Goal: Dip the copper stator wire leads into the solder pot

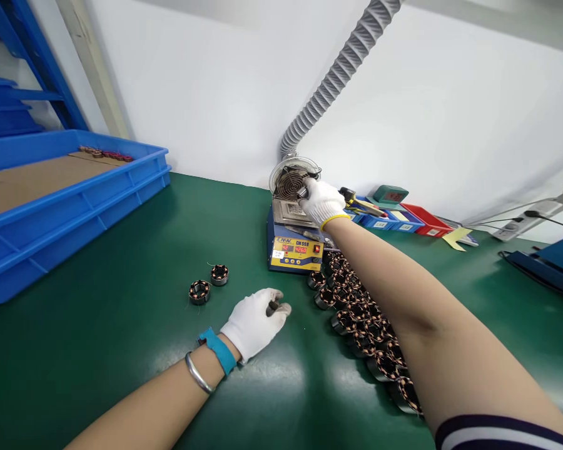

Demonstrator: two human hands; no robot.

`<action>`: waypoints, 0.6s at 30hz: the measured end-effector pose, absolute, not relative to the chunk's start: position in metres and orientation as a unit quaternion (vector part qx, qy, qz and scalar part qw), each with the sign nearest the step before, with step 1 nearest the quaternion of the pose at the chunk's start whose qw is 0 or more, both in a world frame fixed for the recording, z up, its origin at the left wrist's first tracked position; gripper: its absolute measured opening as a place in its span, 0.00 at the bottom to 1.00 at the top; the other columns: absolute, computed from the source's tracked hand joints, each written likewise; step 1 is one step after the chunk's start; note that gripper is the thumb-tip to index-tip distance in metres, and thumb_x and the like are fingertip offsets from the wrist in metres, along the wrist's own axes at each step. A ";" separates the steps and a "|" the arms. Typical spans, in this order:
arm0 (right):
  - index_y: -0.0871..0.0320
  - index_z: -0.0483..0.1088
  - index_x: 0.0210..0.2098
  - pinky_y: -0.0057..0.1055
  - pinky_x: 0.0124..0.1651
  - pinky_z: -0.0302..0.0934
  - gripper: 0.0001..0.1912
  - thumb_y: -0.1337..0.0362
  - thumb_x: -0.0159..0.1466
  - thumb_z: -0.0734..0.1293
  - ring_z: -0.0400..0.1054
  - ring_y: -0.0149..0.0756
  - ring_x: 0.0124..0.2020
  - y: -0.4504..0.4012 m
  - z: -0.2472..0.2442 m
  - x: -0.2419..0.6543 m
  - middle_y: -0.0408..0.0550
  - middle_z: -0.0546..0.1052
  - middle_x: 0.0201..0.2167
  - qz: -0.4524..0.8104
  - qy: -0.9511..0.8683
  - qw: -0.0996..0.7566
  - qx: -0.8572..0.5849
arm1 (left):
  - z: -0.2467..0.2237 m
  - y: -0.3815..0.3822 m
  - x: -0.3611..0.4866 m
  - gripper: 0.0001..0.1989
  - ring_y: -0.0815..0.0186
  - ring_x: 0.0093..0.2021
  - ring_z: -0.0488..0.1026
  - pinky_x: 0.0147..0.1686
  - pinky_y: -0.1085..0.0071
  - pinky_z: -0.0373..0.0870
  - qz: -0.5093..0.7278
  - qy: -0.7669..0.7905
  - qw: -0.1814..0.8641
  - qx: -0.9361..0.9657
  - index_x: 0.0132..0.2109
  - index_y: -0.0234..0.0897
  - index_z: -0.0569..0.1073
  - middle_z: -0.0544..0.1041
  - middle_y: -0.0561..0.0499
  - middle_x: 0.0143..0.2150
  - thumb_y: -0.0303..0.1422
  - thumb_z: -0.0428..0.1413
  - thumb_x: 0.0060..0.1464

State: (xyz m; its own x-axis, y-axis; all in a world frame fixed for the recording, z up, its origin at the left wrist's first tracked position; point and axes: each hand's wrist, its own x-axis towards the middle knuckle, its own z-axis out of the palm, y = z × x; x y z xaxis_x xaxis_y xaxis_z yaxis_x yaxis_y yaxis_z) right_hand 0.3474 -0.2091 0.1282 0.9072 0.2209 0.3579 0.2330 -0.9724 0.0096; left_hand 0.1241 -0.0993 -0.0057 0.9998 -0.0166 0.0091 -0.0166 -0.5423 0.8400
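My left hand [257, 322], in a white glove, is closed round a small dark piece [272, 308] just above the green table. Further off, my right hand [321, 199], also gloved, grips a dark metallic ring-like part [303, 192] over the solder pot [296, 250], in front of its round fan guard [291, 184]. Two copper-wound stators [199, 292] [219, 274] lie to the left of my left hand. Under and beside my right forearm stand rows of several more stators [343, 322].
A large blue tray [75, 206] with cardboard and small parts fills the left side. A grey hose [340, 72] rises behind the pot. Small blue bins [380, 222], a red bin [429, 220], a clock [391, 194] and a power strip [528, 219] are at the right.
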 end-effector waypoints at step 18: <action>0.53 0.65 0.55 0.36 0.48 0.65 0.28 0.48 0.58 0.65 0.71 0.41 0.44 -0.194 0.036 0.178 0.47 0.77 0.42 0.124 -0.143 0.448 -0.874 | -0.022 -0.088 0.131 0.34 0.55 0.60 0.64 0.58 0.61 0.62 0.186 0.071 0.579 0.791 0.65 0.27 0.53 0.68 0.37 0.58 0.38 0.50 0.54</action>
